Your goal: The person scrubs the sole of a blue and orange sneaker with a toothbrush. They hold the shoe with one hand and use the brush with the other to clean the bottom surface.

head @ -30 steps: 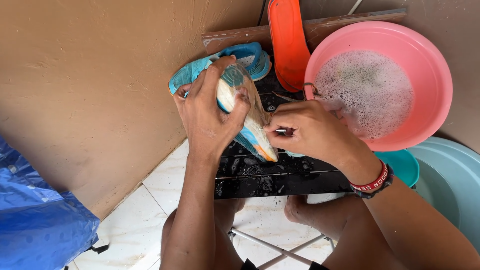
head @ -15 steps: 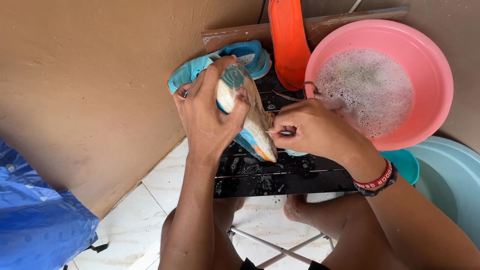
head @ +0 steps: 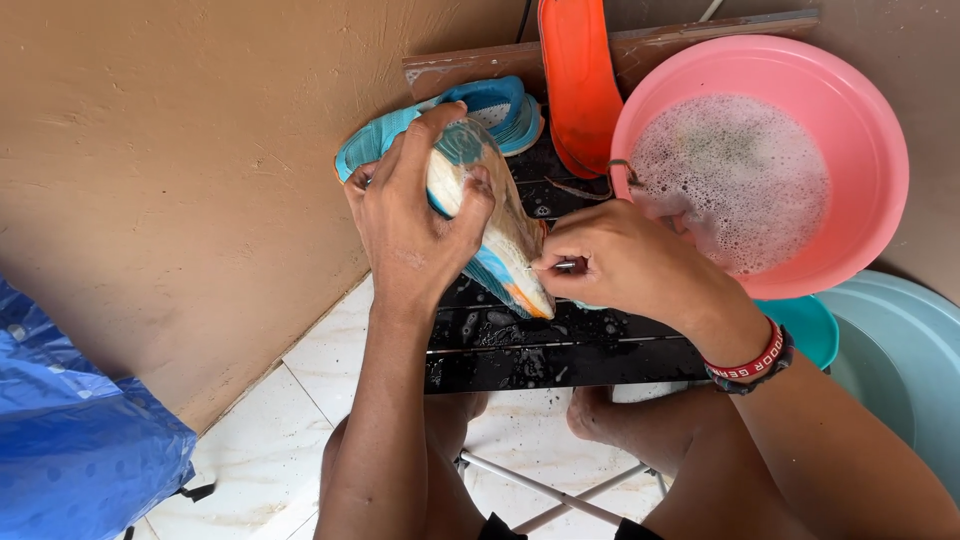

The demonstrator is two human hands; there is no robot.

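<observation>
My left hand (head: pixel 415 225) grips a turquoise and white sneaker (head: pixel 500 240), sole turned up, over a wet black board (head: pixel 560 350). My right hand (head: pixel 625 265) pinches a thin pointed tool (head: pixel 558 266) whose tip touches the sole's edge near the orange toe. A second turquoise sneaker (head: pixel 495 110) lies behind it against the wall.
A pink basin (head: pixel 860 130) of soapy water stands at the right, with an orange insole (head: pixel 578 80) leaning beside it. A pale blue tub (head: pixel 900 360) and a small teal bowl (head: pixel 808 325) sit lower right. A blue plastic sheet (head: pixel 70 440) is at lower left. My bare feet rest below on white tiles (head: pixel 260 450).
My right hand has shifted slightly left along the sole with the thin tool. The left hand keeps its grip on the sneaker.
</observation>
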